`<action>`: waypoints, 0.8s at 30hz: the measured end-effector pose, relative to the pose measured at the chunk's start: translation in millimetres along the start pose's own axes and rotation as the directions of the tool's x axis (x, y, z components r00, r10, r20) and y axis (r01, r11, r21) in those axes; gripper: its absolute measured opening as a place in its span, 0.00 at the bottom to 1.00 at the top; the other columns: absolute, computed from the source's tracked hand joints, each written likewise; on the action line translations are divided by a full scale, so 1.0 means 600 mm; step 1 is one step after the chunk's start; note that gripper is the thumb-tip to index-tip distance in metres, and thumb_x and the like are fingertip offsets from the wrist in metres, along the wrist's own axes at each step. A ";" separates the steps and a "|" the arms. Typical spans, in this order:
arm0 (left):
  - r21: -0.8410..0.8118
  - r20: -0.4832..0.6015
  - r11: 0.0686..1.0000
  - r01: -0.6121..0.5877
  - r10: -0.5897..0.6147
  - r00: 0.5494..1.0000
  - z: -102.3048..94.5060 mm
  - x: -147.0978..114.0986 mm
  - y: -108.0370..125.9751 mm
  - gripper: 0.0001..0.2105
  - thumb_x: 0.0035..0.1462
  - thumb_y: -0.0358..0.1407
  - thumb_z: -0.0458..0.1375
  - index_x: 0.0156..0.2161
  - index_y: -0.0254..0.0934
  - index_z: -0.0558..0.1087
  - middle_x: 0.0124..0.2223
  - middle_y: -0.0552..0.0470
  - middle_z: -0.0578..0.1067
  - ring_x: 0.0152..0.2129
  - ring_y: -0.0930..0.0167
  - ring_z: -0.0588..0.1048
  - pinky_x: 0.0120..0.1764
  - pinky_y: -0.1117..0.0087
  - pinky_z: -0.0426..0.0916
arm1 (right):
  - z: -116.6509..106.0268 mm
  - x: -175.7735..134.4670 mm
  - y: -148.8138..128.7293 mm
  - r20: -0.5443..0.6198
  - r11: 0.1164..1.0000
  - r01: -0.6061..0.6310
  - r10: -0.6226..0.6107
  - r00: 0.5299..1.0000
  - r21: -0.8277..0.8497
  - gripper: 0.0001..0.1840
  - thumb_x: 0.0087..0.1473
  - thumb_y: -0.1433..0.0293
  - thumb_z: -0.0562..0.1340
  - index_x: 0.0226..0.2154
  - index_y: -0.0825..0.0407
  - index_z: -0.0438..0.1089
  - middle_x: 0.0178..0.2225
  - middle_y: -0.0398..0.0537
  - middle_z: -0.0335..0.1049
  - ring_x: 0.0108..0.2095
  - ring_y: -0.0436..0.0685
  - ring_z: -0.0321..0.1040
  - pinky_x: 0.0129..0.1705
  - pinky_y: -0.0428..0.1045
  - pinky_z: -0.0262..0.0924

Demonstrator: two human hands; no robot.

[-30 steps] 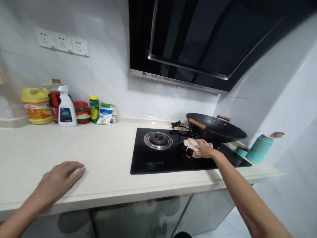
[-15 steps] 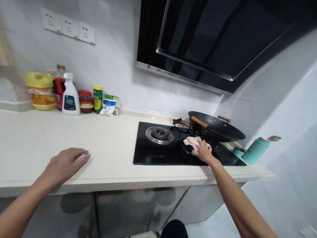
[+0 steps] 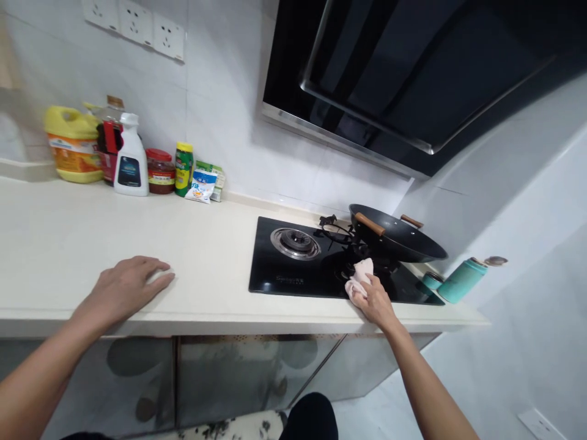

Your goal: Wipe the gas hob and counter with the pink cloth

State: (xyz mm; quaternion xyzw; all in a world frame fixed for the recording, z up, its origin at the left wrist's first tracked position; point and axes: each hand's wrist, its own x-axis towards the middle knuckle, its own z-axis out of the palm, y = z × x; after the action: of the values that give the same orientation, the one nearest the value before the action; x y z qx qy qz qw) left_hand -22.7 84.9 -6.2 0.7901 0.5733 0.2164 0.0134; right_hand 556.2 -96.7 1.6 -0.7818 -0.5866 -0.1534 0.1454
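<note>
Right grip [image 3: 376,304] clasping a pink cloth [image 3: 362,276] on the hob [image 3: 321,275] — left grip [image 3: 121,286] unclenched on the counter [image 3: 211,263].

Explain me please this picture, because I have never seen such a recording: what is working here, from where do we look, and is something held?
There is no machine: a person uses two bare hands, the left hand and the right hand. We look through one camera worn on the head, facing forward and down. The right hand holds a pale cloth at the black stove. The left hand lies on the countertop, with nothing visibly held. A wok sits on the stove's right side; beyond it is a turquoise bottle. Behind the left hand stand a yellow jug and other containers.
</note>
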 end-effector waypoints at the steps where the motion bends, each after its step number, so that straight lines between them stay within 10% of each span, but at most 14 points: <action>1: 0.010 -0.008 1.000 -0.003 0.003 1.000 0.001 -0.001 0.001 0.25 0.61 0.53 0.47 0.49 0.39 0.77 0.55 0.44 0.75 0.54 0.55 0.70 0.54 0.52 0.62 | -0.005 -0.013 -0.009 -0.002 1.000 0.000 0.000 1.000 -0.001 0.19 0.57 0.63 0.58 0.48 0.49 0.76 0.62 0.58 0.57 0.53 0.65 0.66 0.54 0.57 0.61; 8: 0.010 -0.049 0.998 -0.056 0.056 0.997 0.007 -0.010 0.001 0.24 0.62 0.52 0.46 0.50 0.39 0.76 0.55 0.43 0.75 0.53 0.55 0.70 0.54 0.53 0.62 | -0.041 -0.048 -0.140 0.064 0.945 0.282 -0.296 0.953 0.168 0.15 0.56 0.64 0.59 0.45 0.45 0.75 0.61 0.51 0.59 0.56 0.63 0.63 0.56 0.55 0.58; 13: -0.012 -0.085 0.996 -0.087 0.085 0.993 0.004 -0.016 0.002 0.23 0.62 0.50 0.47 0.48 0.37 0.77 0.53 0.42 0.76 0.53 0.55 0.71 0.54 0.54 0.62 | -0.031 0.047 -0.218 0.246 0.985 0.175 -0.168 0.955 -0.008 0.22 0.63 0.58 0.52 0.56 0.43 0.66 0.59 0.51 0.64 0.55 0.62 0.65 0.56 0.57 0.55; 18: -0.018 -0.110 0.996 -0.086 0.084 0.990 0.001 -0.022 0.005 0.25 0.62 0.52 0.47 0.47 0.38 0.78 0.52 0.42 0.77 0.52 0.55 0.72 0.55 0.54 0.62 | 0.004 0.178 -0.197 0.340 0.983 0.019 0.045 0.939 -0.182 0.27 0.65 0.56 0.48 0.58 0.51 0.64 0.57 0.63 0.66 0.57 0.72 0.63 0.59 0.71 0.43; 24: -0.015 -0.150 0.997 -0.075 0.072 0.986 0.015 -0.021 -0.008 0.23 0.62 0.52 0.48 0.47 0.40 0.78 0.52 0.44 0.77 0.52 0.56 0.73 0.55 0.54 0.63 | 0.026 0.290 -0.122 0.408 0.981 -0.083 0.150 0.901 -0.177 0.31 0.63 0.53 0.49 0.61 0.50 0.63 0.55 0.63 0.70 0.53 0.71 0.68 0.54 0.65 0.56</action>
State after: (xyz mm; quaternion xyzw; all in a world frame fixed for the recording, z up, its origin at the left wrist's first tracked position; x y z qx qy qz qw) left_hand -27.1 77.0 -19.6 0.7921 0.5410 0.2811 -0.0294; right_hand 532.8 81.4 62.2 -0.8391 -0.5425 -0.0180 -0.0362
